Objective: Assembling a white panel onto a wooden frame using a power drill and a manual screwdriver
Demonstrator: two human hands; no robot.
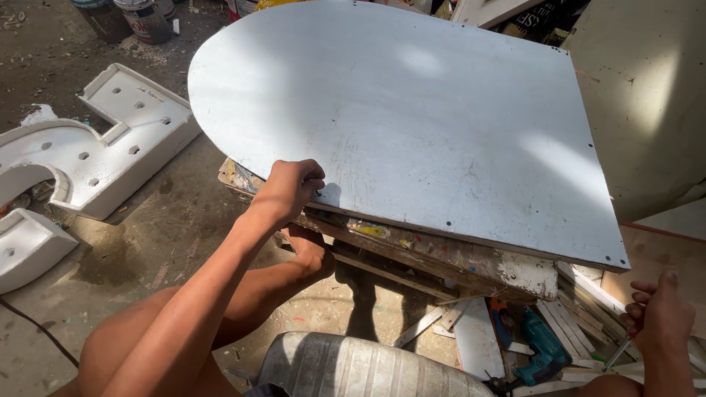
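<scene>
A large white board (412, 125), rounded at its far left end, lies flat on a paint-stained wooden table (441, 257). My left hand (290, 190) curls over the board's near edge at the left, fingers closed on it. My right hand (658, 316) is low at the right, off the board beyond its near right corner. Its fingers are curled around what looks like a thin grey rod-like tool (618, 354); I cannot tell its kind. My bare leg (257, 290) reaches under the table, with the foot against the lower rail.
Hollow white letter shells (95, 154) lie on the dirt floor at the left, paint cans (143, 18) behind them. A teal power drill (543, 351) sits among wood offcuts (581, 309) under the table's right end. A ribbed metal object (360, 367) is near me, a big beige panel (640, 95) at the right.
</scene>
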